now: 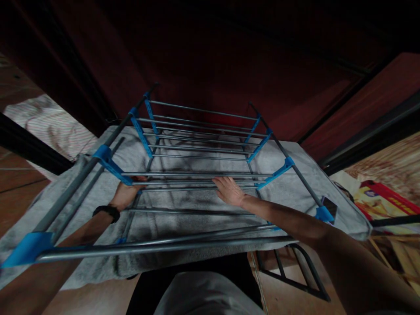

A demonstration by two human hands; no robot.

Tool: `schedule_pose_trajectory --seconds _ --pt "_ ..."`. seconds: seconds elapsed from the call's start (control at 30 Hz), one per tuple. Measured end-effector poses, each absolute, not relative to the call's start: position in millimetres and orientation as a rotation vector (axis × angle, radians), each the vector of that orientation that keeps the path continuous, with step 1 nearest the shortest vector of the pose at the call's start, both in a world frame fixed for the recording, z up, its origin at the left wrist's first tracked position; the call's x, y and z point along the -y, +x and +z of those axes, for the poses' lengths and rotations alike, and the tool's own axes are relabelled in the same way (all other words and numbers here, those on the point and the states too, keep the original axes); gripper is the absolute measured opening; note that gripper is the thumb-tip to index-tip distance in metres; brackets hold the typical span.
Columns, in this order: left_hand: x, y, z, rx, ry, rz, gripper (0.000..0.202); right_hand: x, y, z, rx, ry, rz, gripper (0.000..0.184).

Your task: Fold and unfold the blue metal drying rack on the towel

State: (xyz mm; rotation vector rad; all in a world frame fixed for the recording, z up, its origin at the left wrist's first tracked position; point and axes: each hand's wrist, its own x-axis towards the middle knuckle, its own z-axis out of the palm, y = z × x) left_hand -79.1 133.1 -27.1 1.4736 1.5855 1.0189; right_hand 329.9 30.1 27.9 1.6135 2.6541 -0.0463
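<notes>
A shoe rack of grey metal tubes (200, 149) and blue plastic brackets (113, 166) lies on a grey blanket-covered surface (193, 221). My left hand (126, 194), with a black band at the wrist, is closed around the end of a bracket and tube at the rack's left side; part of its fingers is hidden behind the tubes. Over the middle tubes rests my right hand (229, 191), its fingers stretched out flat and not wrapped around them. Nearest my body, long tubes run from a blue corner piece (29, 249) across to the right.
Behind the rack stands a dark red panel (210, 65). A dark flat object (329, 209) lies beside the right corner piece. Farther right is a red and yellow box (383, 201). A black metal frame (308, 275) stands below on the tiled floor. Striped cloth (55, 127) is at left.
</notes>
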Motion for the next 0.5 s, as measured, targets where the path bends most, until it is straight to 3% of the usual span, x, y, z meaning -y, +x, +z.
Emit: schedule_pose_trajectory --seconds 0.13,0.27,0.5 --pt "-120 -91 -27 -1.634 1.555 0.948 0.048 -18 340 9 -2.954 1.129 -0.071 0.043" --pt "-102 -101 -35 -1.603 1.747 0.859 0.052 -24 370 -15 -2.697 1.443 -0.182 0.049" --pt "-105 -101 -39 -1.595 1.769 0.831 0.027 -44 367 -22 -2.318 1.672 -0.412 0.044"
